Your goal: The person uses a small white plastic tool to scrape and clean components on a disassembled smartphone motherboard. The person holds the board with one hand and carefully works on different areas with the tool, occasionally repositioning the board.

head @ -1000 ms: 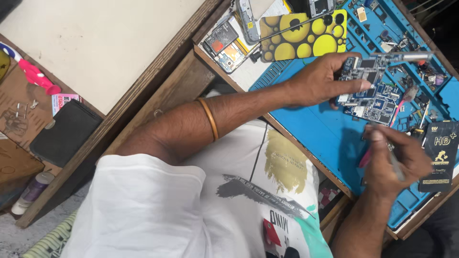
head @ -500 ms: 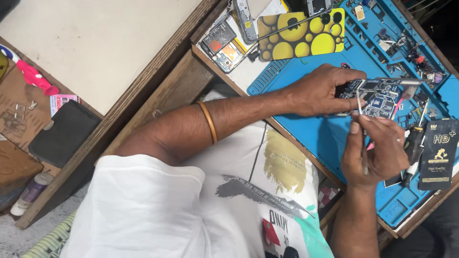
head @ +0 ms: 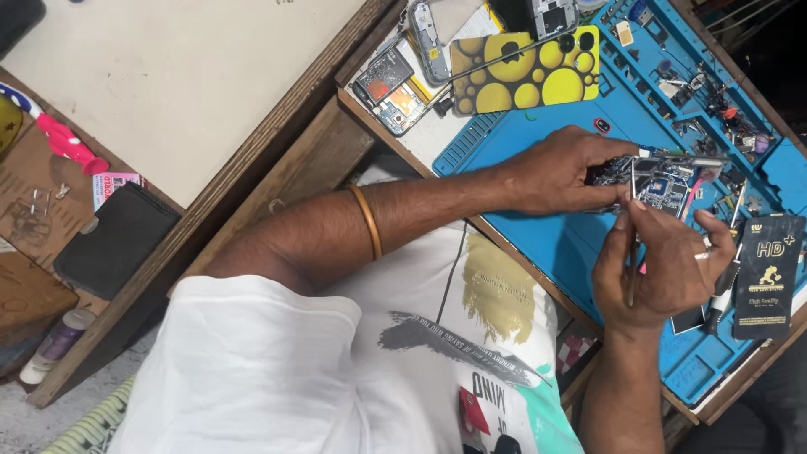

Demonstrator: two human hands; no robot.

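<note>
- The fingers (head: 607, 160) of the left hand (head: 559, 172) are clamped on a phone circuit board (head: 664, 181), which sits right of the middle of the frame, held over the blue work mat (head: 538, 147).
- The fingers (head: 626, 223) of the right hand (head: 664, 269) are together around thin metal tweezers (head: 632, 252); the tip of the tweezers points up and reaches the lower edge of the circuit board.
- The right hand is just below the left hand, and the two are near each other but I cannot tell if they touch.
- On the left forearm there is a gold-coloured bangle (head: 367, 221), in the middle of the frame.
- Right of the right hand lies a flat black packet (head: 767, 273) on the mat, close to the right edge of the frame.
- In the upper right corner of the mat, small compartments hold many small parts (head: 723, 105); they are too small to tell apart.
- Above the left hand, at the top middle, lies a phone cover with yellow circles (head: 525, 71), and just left of it another opened phone board (head: 391, 92).
- The mat rests on a wooden table (head: 311, 160) whose edge runs across the frame diagonally.
- At the left side lies a black wallet-like case (head: 113, 240), and in the upper left a pink object (head: 67, 143).
- The person wears a white printed shirt (head: 277, 378) at the bottom of the frame.
</note>
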